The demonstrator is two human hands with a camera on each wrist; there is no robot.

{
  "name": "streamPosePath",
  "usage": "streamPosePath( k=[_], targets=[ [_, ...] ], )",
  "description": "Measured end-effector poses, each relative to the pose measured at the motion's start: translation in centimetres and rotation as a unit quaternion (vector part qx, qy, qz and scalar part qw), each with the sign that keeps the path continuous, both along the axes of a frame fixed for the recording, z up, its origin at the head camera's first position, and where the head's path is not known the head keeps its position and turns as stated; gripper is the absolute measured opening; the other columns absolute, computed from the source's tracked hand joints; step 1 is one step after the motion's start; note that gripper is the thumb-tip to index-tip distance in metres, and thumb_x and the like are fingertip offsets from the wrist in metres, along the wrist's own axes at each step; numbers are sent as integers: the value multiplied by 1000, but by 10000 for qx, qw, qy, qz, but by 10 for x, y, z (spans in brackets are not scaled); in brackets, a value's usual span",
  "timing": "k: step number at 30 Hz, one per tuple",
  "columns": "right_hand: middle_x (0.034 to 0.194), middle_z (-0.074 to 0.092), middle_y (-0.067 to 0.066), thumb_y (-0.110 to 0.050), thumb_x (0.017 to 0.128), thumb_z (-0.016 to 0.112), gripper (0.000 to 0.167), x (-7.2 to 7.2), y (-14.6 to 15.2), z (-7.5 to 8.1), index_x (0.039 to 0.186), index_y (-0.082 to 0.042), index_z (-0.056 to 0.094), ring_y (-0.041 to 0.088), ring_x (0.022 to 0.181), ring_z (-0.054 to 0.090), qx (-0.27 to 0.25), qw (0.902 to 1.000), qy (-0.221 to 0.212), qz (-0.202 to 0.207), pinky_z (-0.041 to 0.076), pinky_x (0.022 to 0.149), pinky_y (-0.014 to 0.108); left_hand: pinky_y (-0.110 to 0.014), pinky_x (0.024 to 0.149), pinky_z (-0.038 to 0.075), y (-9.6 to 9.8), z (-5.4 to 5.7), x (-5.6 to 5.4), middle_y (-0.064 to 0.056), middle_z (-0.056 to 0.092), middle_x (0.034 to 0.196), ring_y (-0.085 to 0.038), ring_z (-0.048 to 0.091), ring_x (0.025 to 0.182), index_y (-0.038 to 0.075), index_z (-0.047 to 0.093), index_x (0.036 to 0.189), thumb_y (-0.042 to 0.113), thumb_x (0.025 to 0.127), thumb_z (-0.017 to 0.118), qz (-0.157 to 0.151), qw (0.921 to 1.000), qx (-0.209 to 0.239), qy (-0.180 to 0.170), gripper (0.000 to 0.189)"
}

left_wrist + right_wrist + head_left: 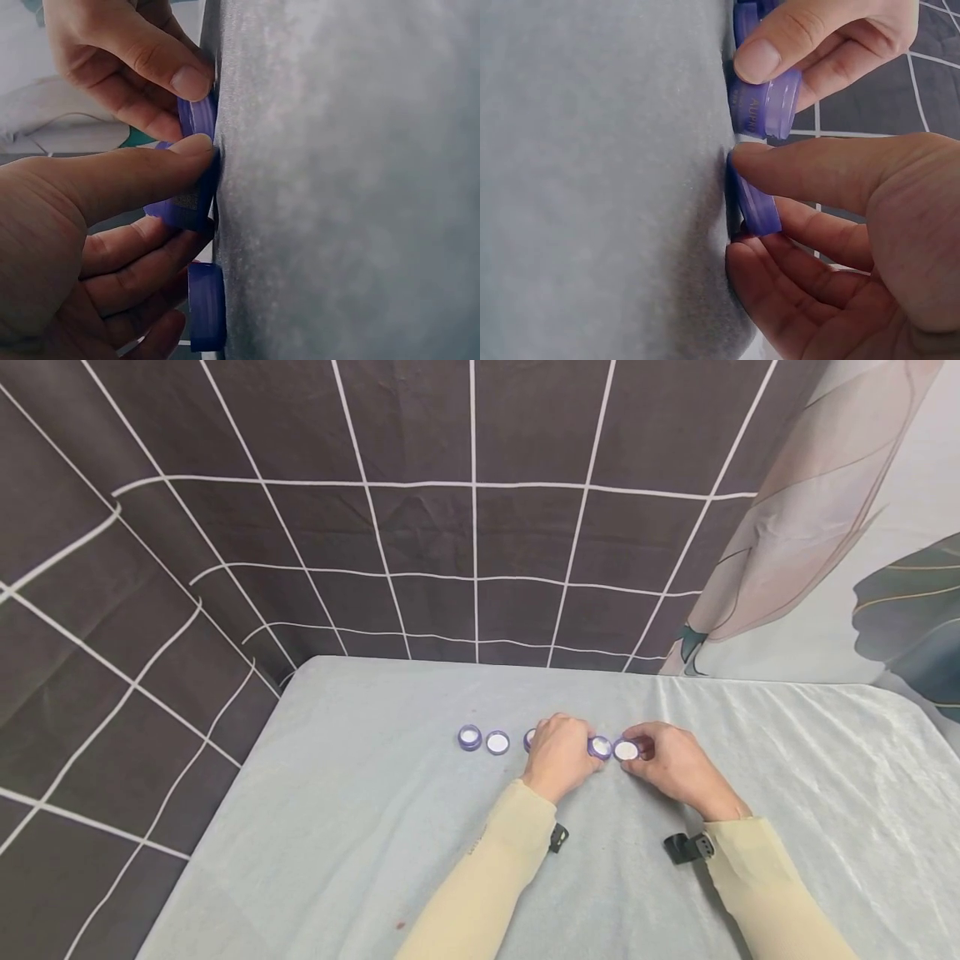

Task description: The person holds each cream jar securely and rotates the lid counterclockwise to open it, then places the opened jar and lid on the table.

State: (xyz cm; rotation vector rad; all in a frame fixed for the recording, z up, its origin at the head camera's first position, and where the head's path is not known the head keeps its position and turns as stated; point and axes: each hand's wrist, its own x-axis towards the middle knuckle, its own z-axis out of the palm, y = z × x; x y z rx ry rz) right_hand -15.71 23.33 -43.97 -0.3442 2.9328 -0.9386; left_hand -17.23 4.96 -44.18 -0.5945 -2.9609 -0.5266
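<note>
My left hand (pixel 558 756) grips a small purple jar (pixel 599 747) between thumb and fingers, close to the cloth; printed lettering shows on its side in the right wrist view. Just right of it, my right hand (pixel 670 762) holds a purple lid (pixel 626 750) by its edge, its white inner face turned up. The lid is tilted in the right wrist view, its rim right beside the jar (pixel 763 105). Another purple round piece (pixel 529 739) sits left of my left hand, which partly hides it.
Farther left on the pale cloth-covered table (pixel 337 793) stand another purple jar (pixel 469 737) and a white-faced purple lid (pixel 498 742), side by side. A dark grid-patterned curtain (pixel 420 527) hangs behind and to the left, a leaf-patterned one (pixel 795 635) at the right.
</note>
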Motion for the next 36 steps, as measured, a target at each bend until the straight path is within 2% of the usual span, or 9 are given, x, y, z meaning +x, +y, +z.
streamPosePath(
  k=[10, 23, 29, 36],
  targets=[
    [85, 68, 7, -7, 76, 80, 34, -1, 1, -2, 106, 6, 70, 19, 78, 61, 39, 10000, 64, -12, 49, 68, 36, -26, 88, 46, 2, -2, -1, 12, 75, 92, -11, 63, 91, 24, 80, 100, 36, 75, 87, 90, 9999, -55, 96, 29],
    [88, 67, 9, -6, 76, 79, 37, -2, 2, -4, 110, 6, 69, 21, 81, 60, 108, 9999, 56, -46, 49, 70, 37, -26, 86, 47, 3, -4, 0, 10, 75, 88, -13, 63, 89, 23, 80, 97, 31, 76, 85, 91, 9998, -55, 189, 23],
    [89, 66, 9, -6, 76, 79, 41, -2, 2, -5, 113, 6, 67, 22, 82, 60, 111, 9999, 87, 2, 49, 71, 38, -26, 87, 47, 1, -4, -1, 7, 76, 97, -14, 64, 96, 19, 79, 104, 29, 76, 85, 35, 10000, 48, 60, 30],
    [97, 66, 15, -7, 74, 81, 46, 0, 3, -4, 116, 5, 66, 27, 87, 60, 132, 9992, 360, 76, 49, 76, 45, -30, 103, 43, -9, -2, -2, -1, 70, 124, -18, 60, 119, 10, 68, 128, 38, 77, 85, 7, 9990, 415, -168, 61]
  ],
)
